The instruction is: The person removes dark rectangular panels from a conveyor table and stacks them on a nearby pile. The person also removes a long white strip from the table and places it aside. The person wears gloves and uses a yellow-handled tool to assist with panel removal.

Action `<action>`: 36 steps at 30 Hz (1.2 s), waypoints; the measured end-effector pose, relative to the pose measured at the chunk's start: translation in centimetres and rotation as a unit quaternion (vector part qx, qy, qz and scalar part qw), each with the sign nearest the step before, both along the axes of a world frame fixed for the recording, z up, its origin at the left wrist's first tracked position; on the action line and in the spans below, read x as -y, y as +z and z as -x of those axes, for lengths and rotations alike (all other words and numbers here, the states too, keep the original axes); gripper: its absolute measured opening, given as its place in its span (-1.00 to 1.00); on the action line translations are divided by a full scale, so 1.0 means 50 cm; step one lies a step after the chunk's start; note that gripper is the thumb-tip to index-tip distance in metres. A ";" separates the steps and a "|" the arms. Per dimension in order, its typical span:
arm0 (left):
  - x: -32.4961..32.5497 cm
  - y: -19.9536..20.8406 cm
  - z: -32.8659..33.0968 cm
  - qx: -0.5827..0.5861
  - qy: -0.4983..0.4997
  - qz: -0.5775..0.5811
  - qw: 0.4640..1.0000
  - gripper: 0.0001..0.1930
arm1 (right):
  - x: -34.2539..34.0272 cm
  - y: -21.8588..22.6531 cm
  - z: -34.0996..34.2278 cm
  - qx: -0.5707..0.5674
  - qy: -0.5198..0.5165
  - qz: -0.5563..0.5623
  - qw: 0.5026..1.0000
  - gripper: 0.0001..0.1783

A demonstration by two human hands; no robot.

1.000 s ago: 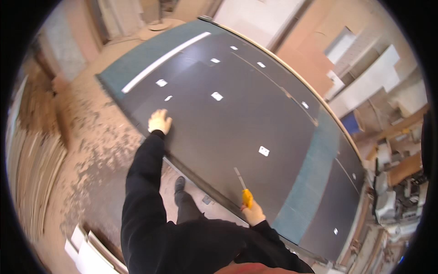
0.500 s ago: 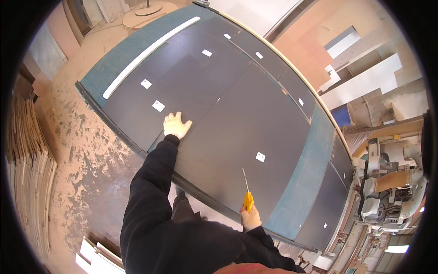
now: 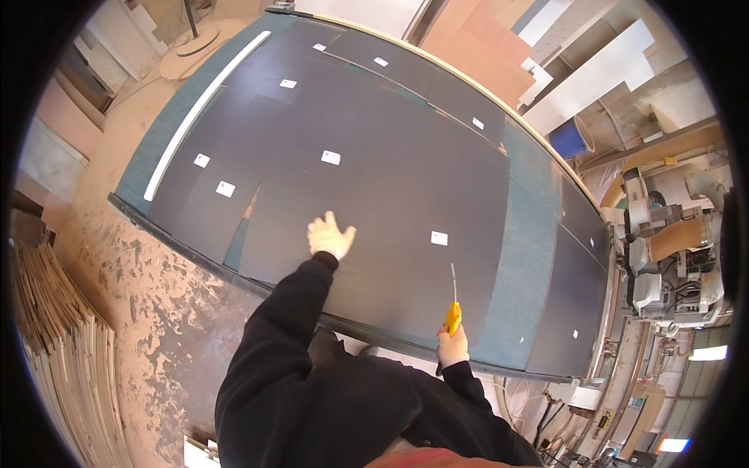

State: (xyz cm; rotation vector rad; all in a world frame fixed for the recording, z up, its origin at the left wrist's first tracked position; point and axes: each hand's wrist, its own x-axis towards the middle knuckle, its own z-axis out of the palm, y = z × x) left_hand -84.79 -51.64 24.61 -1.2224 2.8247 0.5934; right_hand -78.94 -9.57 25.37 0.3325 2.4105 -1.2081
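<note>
left hand (image 3: 328, 236): fingers spread, flat on the large dark sheet (image 3: 374, 179), holding nothing | right hand (image 3: 452, 345): closed around yellow-handled knife (image 3: 453, 310) at the sheet's near edge; thin blade points away across the sheet | sheet lies on green-topped table (image 3: 530, 257); white labels (image 3: 331, 157) dot its surface; sawdust floor (image 3: 148, 296) to the left

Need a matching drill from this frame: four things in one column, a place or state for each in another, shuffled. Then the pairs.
Things:
1. left hand
2. right hand
3. yellow-handled knife
4. white strip

Places or states:
A. lies along the far left edge of the table
B. held upright, thin blade pointing away over the dark panel
C. flat on the dark panel, fingers spread
D. at the near table edge, closed round a yellow handle

Pairs: 1-C, 2-D, 3-B, 4-A
</note>
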 end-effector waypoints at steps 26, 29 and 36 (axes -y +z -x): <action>0.260 -0.120 -0.218 -0.047 0.145 0.054 0.987 -0.30 | 0.109 0.031 0.052 -0.079 0.025 -0.007 0.997 -0.63; 0.307 -0.108 -0.243 -0.087 0.096 -0.004 0.992 -0.35 | 0.098 0.006 0.119 -0.072 0.003 -0.041 0.997 -0.69; 0.123 -0.154 -0.286 -0.069 -0.025 0.182 0.981 -0.46 | 0.045 -0.097 0.124 -0.084 -0.015 -0.048 0.995 -0.66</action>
